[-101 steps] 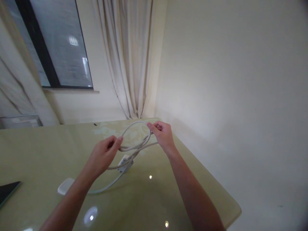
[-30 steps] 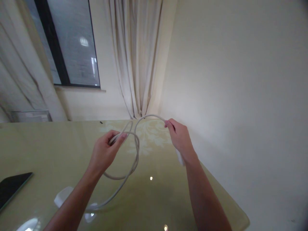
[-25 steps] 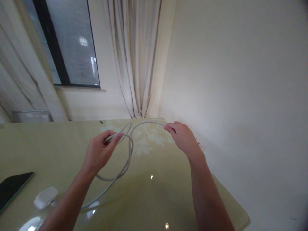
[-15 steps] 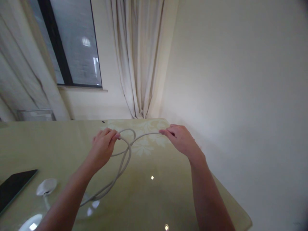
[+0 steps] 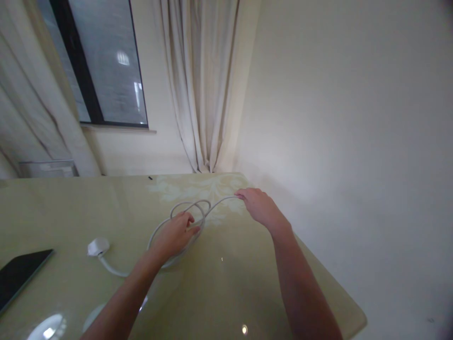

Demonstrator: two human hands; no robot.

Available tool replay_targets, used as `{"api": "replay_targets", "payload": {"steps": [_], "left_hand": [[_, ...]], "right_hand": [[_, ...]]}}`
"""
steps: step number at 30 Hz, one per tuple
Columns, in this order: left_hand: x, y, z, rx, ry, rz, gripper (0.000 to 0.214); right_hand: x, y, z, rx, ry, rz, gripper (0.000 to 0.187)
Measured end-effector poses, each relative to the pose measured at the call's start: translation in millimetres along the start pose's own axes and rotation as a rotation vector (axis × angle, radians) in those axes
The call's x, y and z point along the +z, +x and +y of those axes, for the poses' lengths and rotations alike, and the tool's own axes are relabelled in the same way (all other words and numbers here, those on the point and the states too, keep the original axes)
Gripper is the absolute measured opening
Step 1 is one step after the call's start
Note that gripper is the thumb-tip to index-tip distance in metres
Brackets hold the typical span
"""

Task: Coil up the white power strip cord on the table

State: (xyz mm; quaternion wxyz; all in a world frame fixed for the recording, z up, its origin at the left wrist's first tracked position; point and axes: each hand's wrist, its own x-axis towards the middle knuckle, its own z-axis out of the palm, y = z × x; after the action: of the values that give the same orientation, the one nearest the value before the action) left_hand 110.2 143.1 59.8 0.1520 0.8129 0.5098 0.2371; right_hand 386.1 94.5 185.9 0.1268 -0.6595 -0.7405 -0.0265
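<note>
A white cable [image 5: 184, 206] lies in a loose loop on the glossy yellow-green table [image 5: 226, 283]. Its white plug [image 5: 98, 246] rests on the table to the left. My left hand [image 5: 176, 235] is low on the table, fingers closed on the cable at the near side of the loop. My right hand [image 5: 257, 206] pinches the cable's other end near the table's far right edge.
A dark tablet [image 5: 19, 276] lies at the table's left edge. Behind the table hang cream curtains [image 5: 201, 85] beside a dark window [image 5: 102, 61]. A plain wall runs along the right. The table's right corner is rounded.
Both hands have lowered the cable from the air onto the table. The loop now lies flat and smaller. The plug has slid right, nearer the middle.
</note>
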Motion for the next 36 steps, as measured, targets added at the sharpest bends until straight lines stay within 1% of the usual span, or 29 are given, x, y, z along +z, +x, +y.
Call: {"api": "replay_targets", "payload": {"steps": [1,3,5,6,8,11,13,15,17,19,22,24,27,29,31,33,35,36], "left_hand": [[5.4,0,1,-0.014,-0.042,-0.036,0.032],[15.1,0,1,-0.028,-0.115,-0.020,0.049],[21.5,0,0,-0.001,-0.198,-0.005,0.055],[23.1,0,0,0.014,-0.252,-0.027,0.053],[23.3,0,2,0.034,-0.363,-0.111,0.046],[18.9,-2,10,0.052,-0.438,-0.237,0.036],[14.0,-3,17,0.056,-0.474,-0.277,0.030],[7.5,-3,24,0.043,-0.508,-0.285,0.025],[-0.2,-4,31,0.048,-0.490,-0.268,0.019],[-7.7,-5,41,0.083,-0.439,-0.241,0.018],[-15.7,-8,57,0.140,-0.410,-0.215,0.019],[-19.6,-9,64,0.134,-0.415,-0.181,0.020],[-29.2,-9,64,0.119,-0.489,-0.072,0.024],[-40.1,-9,61,0.051,-0.600,-0.025,0.031],[-52.3,-9,56,-0.101,-0.723,-0.010,0.042],[-62.8,-10,53,-0.233,-0.846,0.005,0.052],[-69.8,-10,52,-0.280,-0.977,0.036,0.057],[-72.2,-10,51,-0.284,-1.034,0.060,0.058]], "right_hand": [[1,1,2,-0.023,0.007,-0.004,0.035],[2,2,5,-0.099,0.046,-0.028,0.037],[-1,1,7,-0.169,0.096,-0.055,0.036],[-3,0,8,-0.194,0.120,-0.063,0.035],[-8,-3,7,-0.231,0.170,-0.070,0.035],[-13,-6,4,-0.292,0.241,-0.092,0.035],[-16,-6,2,-0.305,0.269,-0.096,0.035],[-18,-6,2,-0.290,0.279,-0.074,0.034],[-20,-7,2,-0.273,0.282,-0.054,0.034],[-19,-8,-1,-0.280,0.277,-0.079,0.033],[-8,-6,-16,-0.336,0.242,-0.178,0.031],[3,-2,-29,-0.355,0.231,-0.201,0.026],[14,1,-40,-0.337,0.311,-0.203,0.019],[14,2,-38,-0.318,0.342,-0.206,0.016],[11,1,-34,-0.308,0.275,-0.142,0.017],[7,0,-32,-0.304,0.153,-0.007,0.009],[4,-1,-33,-0.270,0.096,0.107,0.012],[3,-1,-35,-0.238,0.107,0.133,0.013]]}}
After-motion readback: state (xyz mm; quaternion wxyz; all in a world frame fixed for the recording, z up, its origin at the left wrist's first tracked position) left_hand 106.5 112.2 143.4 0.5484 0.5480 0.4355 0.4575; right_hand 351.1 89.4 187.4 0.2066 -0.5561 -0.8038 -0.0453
